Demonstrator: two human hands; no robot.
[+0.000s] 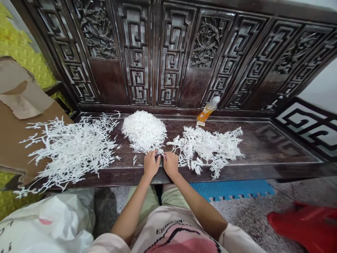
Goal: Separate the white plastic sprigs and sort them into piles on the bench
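Left hand (151, 164) and right hand (171, 165) lie half-curled on the dark wooden surface (263, 147), fingertips touching a heap of white branching sprigs (144, 131); any grip is unclear.

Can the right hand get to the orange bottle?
Probably yes, with a stretch: the right hand would pass over the white branching pieces in front of the orange bottle on the dark wooden bench. They look low, so nothing tall blocks the way.
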